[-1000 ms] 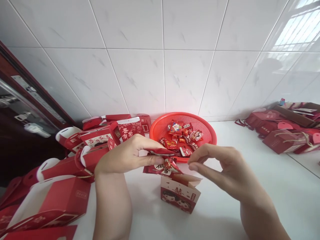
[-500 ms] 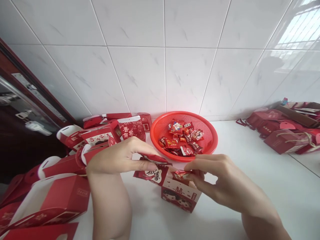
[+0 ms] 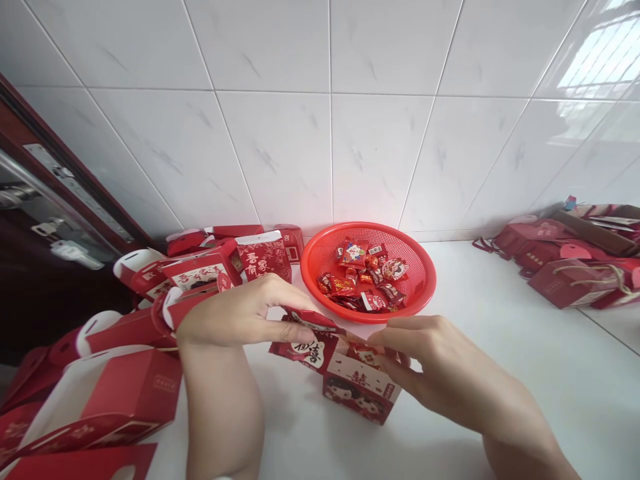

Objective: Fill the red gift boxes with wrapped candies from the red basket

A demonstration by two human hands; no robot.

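Observation:
A small red and pale candy box (image 3: 360, 395) with printed cartoon faces stands on the white counter, its top open. My left hand (image 3: 250, 313) is closed on red candy packets (image 3: 306, 353) just left of the box's opening; the fingers behind them are hidden. Inside the mouth of the box, my right hand (image 3: 435, 360) pinches a red wrapped candy (image 3: 364, 353), partly covered by the fingers. Behind both hands sits a red plastic basket (image 3: 425, 293) with several wrapped candies (image 3: 373, 301) in it.
Many red gift boxes (image 3: 133, 387) crowd the left side, some with open tops. More red boxes (image 3: 567, 283), one with a rope handle, lie at the far right. A tiled wall (image 3: 380, 160) rises behind the counter (image 3: 300, 433). At left is a door frame with keys (image 3: 75, 252).
My right hand has shifted slightly, lowering the wrapped candy a little deeper into the box's opening. My left hand stays nearly still with its packets.

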